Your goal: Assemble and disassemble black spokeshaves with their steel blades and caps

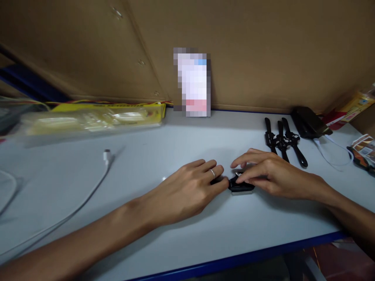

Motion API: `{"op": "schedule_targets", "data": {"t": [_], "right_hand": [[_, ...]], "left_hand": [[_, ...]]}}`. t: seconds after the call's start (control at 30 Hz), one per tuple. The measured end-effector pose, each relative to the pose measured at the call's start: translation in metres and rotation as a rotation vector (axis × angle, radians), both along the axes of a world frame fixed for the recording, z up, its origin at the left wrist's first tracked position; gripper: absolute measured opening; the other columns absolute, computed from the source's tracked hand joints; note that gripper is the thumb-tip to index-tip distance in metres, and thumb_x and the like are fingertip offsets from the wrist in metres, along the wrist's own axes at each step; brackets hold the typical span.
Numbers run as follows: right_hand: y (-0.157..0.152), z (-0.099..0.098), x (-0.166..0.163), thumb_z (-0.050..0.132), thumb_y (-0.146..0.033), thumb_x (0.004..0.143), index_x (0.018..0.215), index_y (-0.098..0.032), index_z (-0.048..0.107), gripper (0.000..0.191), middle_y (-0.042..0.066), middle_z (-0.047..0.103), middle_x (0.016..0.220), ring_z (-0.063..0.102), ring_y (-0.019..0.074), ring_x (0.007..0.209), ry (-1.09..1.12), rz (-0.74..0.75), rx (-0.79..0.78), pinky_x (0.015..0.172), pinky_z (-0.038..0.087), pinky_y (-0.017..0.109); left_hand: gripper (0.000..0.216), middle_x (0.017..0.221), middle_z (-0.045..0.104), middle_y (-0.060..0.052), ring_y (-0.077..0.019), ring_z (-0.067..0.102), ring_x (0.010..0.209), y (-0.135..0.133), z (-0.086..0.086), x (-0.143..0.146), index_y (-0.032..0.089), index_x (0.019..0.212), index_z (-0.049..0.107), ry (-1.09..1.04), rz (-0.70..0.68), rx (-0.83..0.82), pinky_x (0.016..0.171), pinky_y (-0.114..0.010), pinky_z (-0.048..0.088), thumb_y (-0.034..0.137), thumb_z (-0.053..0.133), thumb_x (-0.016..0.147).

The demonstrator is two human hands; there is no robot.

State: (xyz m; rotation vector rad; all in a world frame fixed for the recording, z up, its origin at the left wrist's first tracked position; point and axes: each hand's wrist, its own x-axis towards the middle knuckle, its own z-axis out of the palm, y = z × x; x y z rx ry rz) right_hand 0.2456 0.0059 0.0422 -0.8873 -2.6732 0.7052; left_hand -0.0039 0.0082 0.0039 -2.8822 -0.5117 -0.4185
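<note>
A black spokeshave (241, 187) lies on the grey-white tabletop, a flat metal blade edge showing along its near side. My left hand (197, 185), with a ring on one finger, is closed around its left end, so that handle is mostly hidden. From the right, my right hand (268, 173) grips the tool's middle and right side. One of its fingers presses by the small shiny metal part on top, while another stretches out above it. Three similar black spokeshaves (283, 140) lie side by side beyond my right hand.
A phone-like upright panel (195, 84), blurred out, leans on the brown back board (249, 50). Plastic-wrapped yellow packaging (96, 119) lies back left. A white cable (88, 195) crosses the left side. A black device (310, 121) with a white cord sits back right. The blue table edge (234, 259) runs in front.
</note>
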Motion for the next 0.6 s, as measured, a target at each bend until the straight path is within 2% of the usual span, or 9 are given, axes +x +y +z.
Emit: {"op": "schedule_targets", "data": {"t": [0.1, 0.23, 0.37, 0.47, 0.6], "right_hand": [[-0.0006, -0.0002, -0.0002, 0.056, -0.003, 0.090, 0.098, -0.022, 0.076, 0.029, 0.007, 0.068, 0.124, 0.062, 0.0198, 0.111, 0.028, 0.015, -0.003, 0.104, 0.042, 0.043], [-0.0027, 0.0013, -0.0013, 0.061, -0.010, 0.090, 0.104, -0.022, 0.075, 0.024, 0.007, 0.067, 0.113, 0.063, 0.0193, 0.101, 0.094, -0.058, 0.011, 0.089, 0.049, 0.036], [-0.0030, 0.0007, -0.0021, 0.059, -0.013, 0.092, 0.114, -0.022, 0.072, 0.027, 0.006, 0.066, 0.102, 0.061, 0.0183, 0.092, 0.073, -0.054, -0.007, 0.083, 0.048, 0.033], [-0.0019, -0.0005, -0.0029, 0.057, -0.013, 0.094, 0.107, -0.021, 0.074, 0.023, 0.005, 0.066, 0.091, 0.059, 0.0175, 0.087, 0.048, -0.026, -0.014, 0.080, 0.046, 0.032], [-0.0005, 0.0000, -0.0041, 0.061, -0.011, 0.092, 0.102, -0.019, 0.074, 0.019, 0.003, 0.069, 0.087, 0.060, 0.0160, 0.082, 0.046, -0.065, -0.045, 0.077, 0.044, 0.030]], "left_hand": [[0.018, 0.082, 0.058, -0.003, -0.0177, 0.049, 0.073, -0.0001, 0.0009, -0.0003, 0.016, 0.094, 0.060, 0.004, 0.001, -0.002, 0.064, -0.032, 0.040, 0.009, 0.044, 0.097], [0.017, 0.083, 0.058, -0.003, -0.0177, 0.049, 0.072, -0.0003, 0.0013, -0.0006, 0.016, 0.094, 0.060, 0.007, -0.002, -0.003, 0.064, -0.032, 0.041, 0.008, 0.046, 0.095], [0.018, 0.082, 0.058, -0.003, -0.0180, 0.049, 0.073, -0.0005, 0.0010, -0.0002, 0.016, 0.095, 0.060, 0.003, -0.002, 0.008, 0.063, -0.032, 0.041, 0.005, 0.046, 0.092], [0.019, 0.082, 0.058, -0.003, -0.0178, 0.049, 0.072, -0.0009, 0.0014, 0.0003, 0.016, 0.094, 0.060, -0.007, -0.001, 0.013, 0.063, -0.032, 0.042, 0.005, 0.045, 0.093], [0.017, 0.082, 0.057, -0.003, -0.0181, 0.048, 0.073, -0.0010, 0.0010, 0.0004, 0.016, 0.095, 0.061, -0.006, 0.002, 0.002, 0.062, -0.032, 0.041, 0.006, 0.047, 0.094]]}}
